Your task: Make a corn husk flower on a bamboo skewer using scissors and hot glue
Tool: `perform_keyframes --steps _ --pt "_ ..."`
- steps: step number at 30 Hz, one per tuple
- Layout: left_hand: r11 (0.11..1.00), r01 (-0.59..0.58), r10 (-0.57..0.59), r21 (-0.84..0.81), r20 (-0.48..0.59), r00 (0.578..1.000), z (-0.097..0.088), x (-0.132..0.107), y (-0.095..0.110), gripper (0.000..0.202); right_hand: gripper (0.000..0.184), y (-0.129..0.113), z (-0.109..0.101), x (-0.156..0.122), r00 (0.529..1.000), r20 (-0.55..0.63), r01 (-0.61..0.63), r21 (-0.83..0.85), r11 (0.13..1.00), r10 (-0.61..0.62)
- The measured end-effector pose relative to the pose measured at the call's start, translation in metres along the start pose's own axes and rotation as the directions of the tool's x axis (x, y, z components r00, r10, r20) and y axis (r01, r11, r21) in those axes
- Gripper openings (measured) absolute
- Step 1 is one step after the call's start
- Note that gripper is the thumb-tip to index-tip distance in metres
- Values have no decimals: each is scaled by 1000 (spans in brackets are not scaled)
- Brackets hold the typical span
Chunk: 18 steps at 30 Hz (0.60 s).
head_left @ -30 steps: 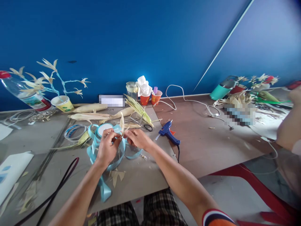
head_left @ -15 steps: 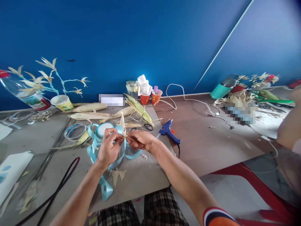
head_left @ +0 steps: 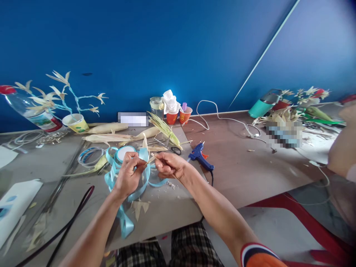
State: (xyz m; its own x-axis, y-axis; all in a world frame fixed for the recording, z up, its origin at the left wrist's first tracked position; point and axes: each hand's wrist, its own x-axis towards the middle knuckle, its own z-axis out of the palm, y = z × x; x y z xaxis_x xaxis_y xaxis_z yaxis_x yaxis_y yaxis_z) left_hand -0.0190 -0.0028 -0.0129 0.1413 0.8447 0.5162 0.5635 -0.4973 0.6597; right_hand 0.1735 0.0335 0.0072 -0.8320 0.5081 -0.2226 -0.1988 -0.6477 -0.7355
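Observation:
Just above the table, my left hand [head_left: 129, 176] is closed in a pinch on a pale piece of corn husk [head_left: 150, 160]. My right hand [head_left: 171, 165] pinches the other end of this husk, and a short stretch shows between the fingertips. A pointed husk tip [head_left: 145, 142] rises above the left fingers. Part of a thin stick appears under my right palm. Light blue ribbon [head_left: 125, 222] lies in loops under and around the hands, beside its white-centred ribbon roll [head_left: 125, 152].
A blue glue gun [head_left: 200, 155] lies right of my hands, near black scissor handles [head_left: 176, 150]. Corn husks [head_left: 108, 138], paper cups [head_left: 171, 118], a yellow cup [head_left: 75, 123] with husk-flower branches and a bottle [head_left: 41, 116] line the back. Another person's arm [head_left: 343, 144] is at far right.
My right hand has drawn slightly away from the left and turned, with fingertips higher. A short stretch of husk now shows between the two pinches. The view has shifted slightly.

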Motion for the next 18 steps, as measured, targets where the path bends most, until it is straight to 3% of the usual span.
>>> perform_keyframes --steps 9,13,15,18 --pt "999 -15 15 -33 -3 1000 0 0 -1 9 42 -3 -7 -4 999 7 51 37 998 -51" --pt "977 76 -80 -199 -10 997 -3 2 -4 5 44 -17 -18 -19 975 -110 201 69 977 -193" --pt "924 152 -146 -352 43 988 -5 4 -3 9 38 -22 -21 -22 936 -225 283 27 959 -270" --pt "814 286 -203 -505 214 956 -5 4 -1 16 36 -18 -17 -16 926 -287 227 -99 969 -246"
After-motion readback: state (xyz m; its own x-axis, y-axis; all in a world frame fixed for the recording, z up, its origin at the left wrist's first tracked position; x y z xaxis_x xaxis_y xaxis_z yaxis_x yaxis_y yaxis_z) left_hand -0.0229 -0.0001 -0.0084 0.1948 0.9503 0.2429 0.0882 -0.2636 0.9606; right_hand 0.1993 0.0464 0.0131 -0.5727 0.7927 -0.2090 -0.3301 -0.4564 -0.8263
